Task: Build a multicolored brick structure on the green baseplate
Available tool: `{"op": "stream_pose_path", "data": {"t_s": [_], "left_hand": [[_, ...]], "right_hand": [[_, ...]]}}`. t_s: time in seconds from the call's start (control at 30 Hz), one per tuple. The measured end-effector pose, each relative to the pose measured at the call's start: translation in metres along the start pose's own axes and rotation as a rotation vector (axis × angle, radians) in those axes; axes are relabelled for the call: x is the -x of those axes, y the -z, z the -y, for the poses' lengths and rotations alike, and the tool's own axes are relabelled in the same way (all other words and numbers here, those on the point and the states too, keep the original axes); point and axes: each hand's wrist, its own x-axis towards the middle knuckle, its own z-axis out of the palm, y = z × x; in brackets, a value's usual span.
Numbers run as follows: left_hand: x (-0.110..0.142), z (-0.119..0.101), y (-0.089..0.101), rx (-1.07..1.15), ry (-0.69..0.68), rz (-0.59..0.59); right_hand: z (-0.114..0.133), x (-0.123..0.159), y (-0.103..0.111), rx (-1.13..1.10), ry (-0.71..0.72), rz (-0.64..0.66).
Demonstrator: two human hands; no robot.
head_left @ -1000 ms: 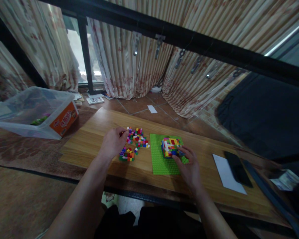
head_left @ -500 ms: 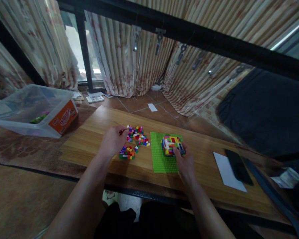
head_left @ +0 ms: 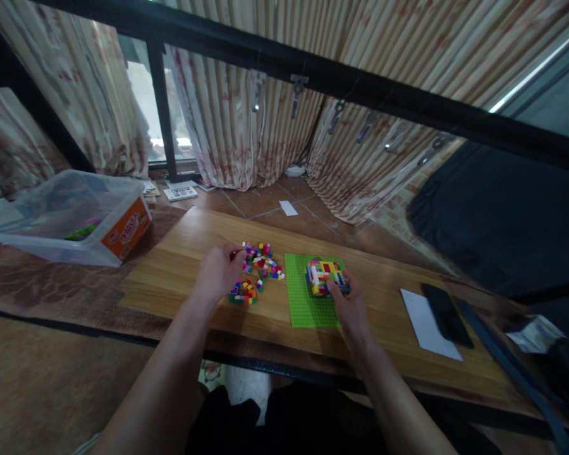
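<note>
On the wooden board lies a loose pile of small coloured building bricks (head_left: 264,260), with a smaller cluster (head_left: 244,293) nearer me. My left hand (head_left: 219,270) is at the pile's left edge, thumb and fingertips pinched together; what sits between them is too small to make out. A multicoloured block of joined bricks (head_left: 320,275) stands on a green studded baseplate (head_left: 302,311). My right hand (head_left: 351,306) grips the block's right side, thumb at the front and fingers round the far right edge, partly hidden.
At the left stands a clear plastic box (head_left: 80,249) with an orange label and a green thing inside. A white sheet (head_left: 424,328) and a dark phone-like slab (head_left: 448,316) lie on the wooden board (head_left: 171,278) to the right. Curtains (head_left: 246,133) hang behind.
Both hands keep almost the same places and grips. The whole view has shifted slightly as my head moved.
</note>
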Motion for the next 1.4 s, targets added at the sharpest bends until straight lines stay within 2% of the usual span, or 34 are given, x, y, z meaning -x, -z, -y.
{"op": "stream_pose_path", "data": {"t_s": [0.1, 0.17, 0.2, 0.27, 0.37, 0.47, 0.87, 1.03, 1.23, 1.4], "left_hand": [[0.002, 0.002, 0.004, -0.012, 0.009, -0.001], [0.002, 0.004, 0.006, -0.025, 0.033, -0.005], [0.002, 0.005, 0.007, -0.029, 0.046, -0.009], [0.001, 0.005, 0.008, -0.032, 0.056, -0.019], [0.000, 0.005, 0.007, -0.050, 0.065, -0.024], [-0.001, 0.004, 0.005, -0.042, 0.058, -0.012], [0.002, 0.004, 0.006, 0.003, 0.045, -0.006], [0.002, 0.007, 0.008, -0.009, 0.047, -0.009], [0.001, 0.011, 0.010, 0.000, 0.072, -0.034], [0.003, 0.012, 0.013, 0.015, 0.075, -0.039]], "right_hand": [[0.014, 0.008, 0.012, -0.076, -0.075, -0.108], [0.023, 0.024, 0.018, -0.063, -0.049, -0.193], [0.027, 0.034, 0.019, -0.057, -0.046, -0.183], [0.031, 0.061, 0.015, -0.067, -0.049, -0.088], [0.035, 0.099, -0.003, -0.067, -0.054, 0.085], [0.041, 0.119, -0.022, -0.038, -0.024, 0.235], [0.063, 0.100, -0.060, 0.184, 0.190, 0.400], [0.068, 0.086, -0.078, 0.226, 0.266, 0.401], [0.073, 0.080, -0.087, 0.189, 0.302, 0.465], [0.070, 0.084, -0.092, 0.259, 0.335, 0.554]]}}
